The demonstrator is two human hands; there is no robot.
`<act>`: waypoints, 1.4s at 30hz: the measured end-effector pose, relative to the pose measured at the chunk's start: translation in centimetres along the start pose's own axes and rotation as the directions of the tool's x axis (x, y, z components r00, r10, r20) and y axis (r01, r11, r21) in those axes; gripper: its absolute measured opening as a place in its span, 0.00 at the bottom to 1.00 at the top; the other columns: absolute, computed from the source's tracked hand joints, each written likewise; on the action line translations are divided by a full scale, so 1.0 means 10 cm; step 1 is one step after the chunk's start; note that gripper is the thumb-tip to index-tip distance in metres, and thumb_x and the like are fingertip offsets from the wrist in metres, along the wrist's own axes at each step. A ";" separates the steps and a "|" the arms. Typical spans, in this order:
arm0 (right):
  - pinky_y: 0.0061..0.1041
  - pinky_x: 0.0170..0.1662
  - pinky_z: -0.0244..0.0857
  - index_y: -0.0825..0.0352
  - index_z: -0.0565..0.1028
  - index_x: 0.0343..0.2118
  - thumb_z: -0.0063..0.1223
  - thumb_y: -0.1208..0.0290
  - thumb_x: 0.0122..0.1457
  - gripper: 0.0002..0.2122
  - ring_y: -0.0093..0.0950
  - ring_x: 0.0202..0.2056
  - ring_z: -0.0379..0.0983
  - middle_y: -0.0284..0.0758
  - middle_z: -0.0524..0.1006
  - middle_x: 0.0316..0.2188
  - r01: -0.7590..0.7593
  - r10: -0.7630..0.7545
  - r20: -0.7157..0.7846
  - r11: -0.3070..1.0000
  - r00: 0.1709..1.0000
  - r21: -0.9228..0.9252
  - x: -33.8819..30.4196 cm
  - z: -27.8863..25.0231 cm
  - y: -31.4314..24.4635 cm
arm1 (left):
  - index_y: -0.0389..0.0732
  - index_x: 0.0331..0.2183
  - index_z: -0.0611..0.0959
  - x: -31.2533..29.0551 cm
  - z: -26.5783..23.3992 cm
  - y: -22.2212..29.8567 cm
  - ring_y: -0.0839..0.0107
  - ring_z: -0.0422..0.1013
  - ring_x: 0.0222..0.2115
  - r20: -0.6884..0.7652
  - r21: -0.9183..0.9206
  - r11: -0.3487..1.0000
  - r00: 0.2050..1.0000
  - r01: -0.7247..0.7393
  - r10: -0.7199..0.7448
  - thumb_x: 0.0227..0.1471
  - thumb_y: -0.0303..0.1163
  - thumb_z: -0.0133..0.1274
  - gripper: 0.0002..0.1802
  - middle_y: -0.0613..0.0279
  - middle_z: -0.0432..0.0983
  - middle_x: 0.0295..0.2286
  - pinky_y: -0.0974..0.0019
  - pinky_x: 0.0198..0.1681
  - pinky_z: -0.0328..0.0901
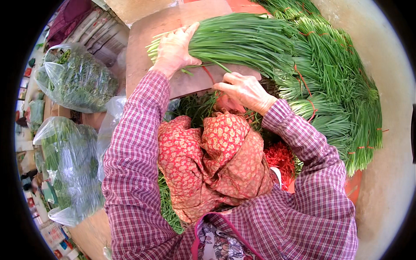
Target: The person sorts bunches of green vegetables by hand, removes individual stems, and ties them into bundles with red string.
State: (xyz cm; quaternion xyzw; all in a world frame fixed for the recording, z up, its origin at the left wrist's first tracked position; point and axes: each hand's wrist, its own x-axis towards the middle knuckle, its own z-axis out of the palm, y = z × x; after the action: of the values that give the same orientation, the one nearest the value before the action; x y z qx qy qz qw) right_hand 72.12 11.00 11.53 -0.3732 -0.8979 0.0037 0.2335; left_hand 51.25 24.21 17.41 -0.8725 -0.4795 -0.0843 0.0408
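Head view, watched from my remote seat: my left grip (173, 50) is clasped over the pale ends of the green bundle (247, 39), which lies across the surface (141, 71) at top centre. My right grip (246, 90) is narrow, pinching a red strip (208, 74) just below it. Tied bundles (346, 91) crowd the upper right, meeting the leafy end. Floral cloth (216, 160) fills the centre, red strands (278, 160) beside it. Two stuffed plastic bags (78, 80) stand at the left.
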 end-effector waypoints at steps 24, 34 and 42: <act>0.30 0.37 0.71 0.58 0.73 0.39 0.55 0.72 0.45 0.15 0.34 0.41 0.71 0.33 0.69 0.34 0.017 -0.022 0.087 0.998 0.996 0.067 -0.06 0.12 0.05 | 0.55 0.60 0.62 0.11 0.13 -0.02 0.56 0.70 0.47 -0.078 -0.021 0.999 0.996 -0.048 0.046 0.24 0.48 0.72 0.59 0.55 0.73 0.45 0.53 0.49 0.64; 0.29 0.33 0.70 0.60 0.72 0.33 0.51 0.72 0.49 0.08 0.31 0.36 0.70 0.32 0.68 0.31 0.113 -0.096 -0.189 0.990 0.977 0.080 0.47 0.12 -0.06 | 0.54 0.62 0.59 0.16 0.13 0.09 0.55 0.68 0.50 -0.027 -0.041 0.999 0.999 -0.031 0.029 0.25 0.45 0.71 0.61 0.53 0.70 0.49 0.54 0.53 0.62; 0.30 0.34 0.70 0.64 0.78 0.32 0.54 0.71 0.55 0.05 0.33 0.32 0.76 0.37 0.77 0.29 -0.080 0.231 -0.446 0.940 0.864 0.332 1.08 -0.05 0.37 | 0.42 0.64 0.53 0.30 -0.26 -0.12 0.57 0.62 0.57 0.327 -0.543 0.840 0.924 0.010 0.200 0.33 0.38 0.67 0.59 0.47 0.63 0.56 0.60 0.58 0.58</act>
State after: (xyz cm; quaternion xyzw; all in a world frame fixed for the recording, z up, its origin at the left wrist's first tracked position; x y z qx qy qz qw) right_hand 68.19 20.81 15.84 -0.3944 -0.7672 0.0674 0.5012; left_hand 51.54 26.99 20.55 -0.8719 -0.3912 -0.0462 -0.2908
